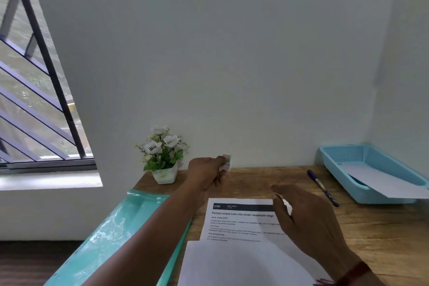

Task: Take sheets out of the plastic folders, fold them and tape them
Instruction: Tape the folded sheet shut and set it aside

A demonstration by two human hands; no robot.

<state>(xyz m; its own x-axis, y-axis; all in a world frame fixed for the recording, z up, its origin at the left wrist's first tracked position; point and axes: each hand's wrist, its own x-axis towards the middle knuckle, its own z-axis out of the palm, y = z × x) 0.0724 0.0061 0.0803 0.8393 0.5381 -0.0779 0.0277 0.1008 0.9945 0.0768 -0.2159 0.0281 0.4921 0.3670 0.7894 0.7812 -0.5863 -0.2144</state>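
A printed sheet (pixel 234 223) lies on the wooden desk (pixel 380 227), its near part folded up over itself. Teal plastic folders (pixel 111 234) lie stacked at its left, hanging off the desk's edge. My left hand (pixel 205 174) reaches to the back of the desk by the wall and grips a small tape dispenser (pixel 227 162). My right hand (pixel 304 218) hovers over the sheet's upper right corner and pinches a small white piece, probably tape, between thumb and fingers.
A small pot of white flowers (pixel 162 153) stands at the back left by the wall. A blue pen (pixel 322 187) lies right of the sheet. A light blue basket (pixel 371 169) at the far right holds white paper.
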